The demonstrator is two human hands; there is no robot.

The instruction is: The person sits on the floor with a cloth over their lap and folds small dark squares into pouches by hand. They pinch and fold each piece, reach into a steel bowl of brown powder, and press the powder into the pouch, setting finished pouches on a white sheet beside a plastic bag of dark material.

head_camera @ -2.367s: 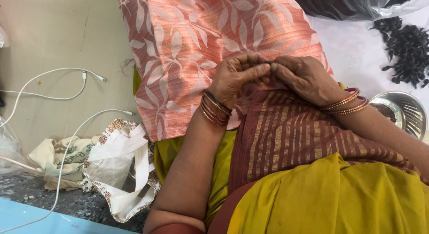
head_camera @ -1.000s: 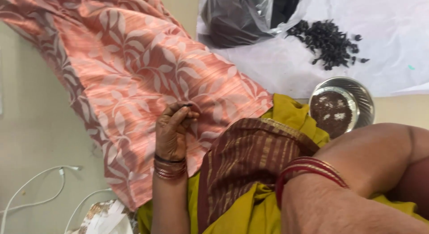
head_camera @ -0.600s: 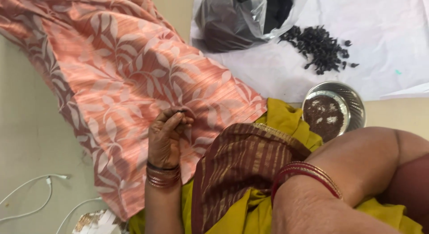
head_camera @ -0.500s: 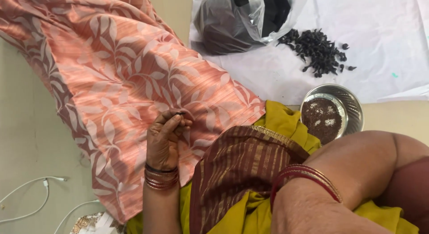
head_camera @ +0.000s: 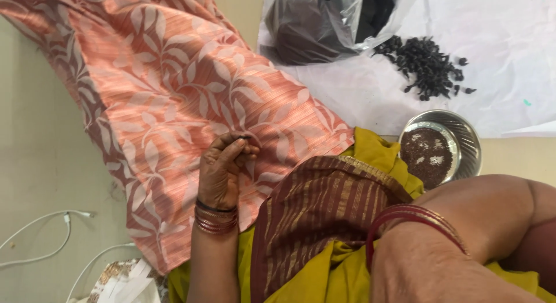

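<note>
We are looking down at our left hand (head_camera: 223,170). It is resting on the orange cloth with pale leaves (head_camera: 174,106), and its fingers are pinching something tiny and dark (head_camera: 245,138) against that cloth. We cannot tell what the tiny thing is. Our right hand (head_camera: 428,268) is showing close to us at the bottom right, with red bangles (head_camera: 414,219) at the wrist; its fingers are out of sight, so we cannot tell if it is gripping anything.

At the top, a clear plastic bag (head_camera: 330,22) full of dark stuff is lying on a white sheet (head_camera: 509,42). Just beside the bag a small pile of black bits (head_camera: 425,65) is sitting on that sheet. Below the pile, a round shiny bowl (head_camera: 463,135) is holding brown grains. White cables (head_camera: 40,239) are lying on the floor at the bottom left, near some crumpled printed paper (head_camera: 124,280).
</note>
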